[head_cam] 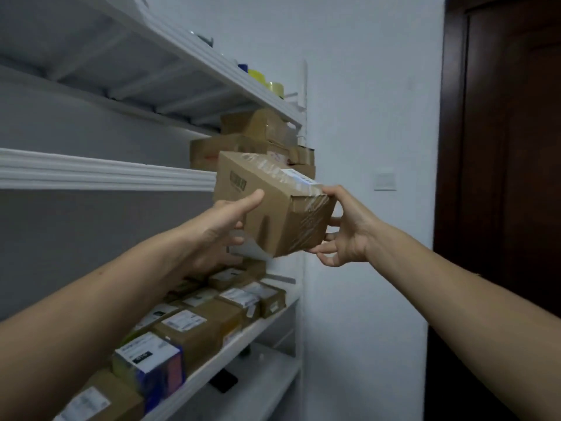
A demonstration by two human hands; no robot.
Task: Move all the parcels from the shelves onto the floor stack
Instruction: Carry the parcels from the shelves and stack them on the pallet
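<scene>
Beside the middle shelf (106,173), left hand (224,223) and right hand (343,235) clasp a taped cardboard parcel (273,208) (tilted); level it before lowering.

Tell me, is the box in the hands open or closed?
Closed. The cardboard box has its flaps lying flat, and clear tape runs along the top and down the near end.

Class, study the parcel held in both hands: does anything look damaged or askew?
The held parcel is tilted, and its near end, by the right hand, looks creased under wrinkled clear tape. The left hand holds its other side.
</scene>
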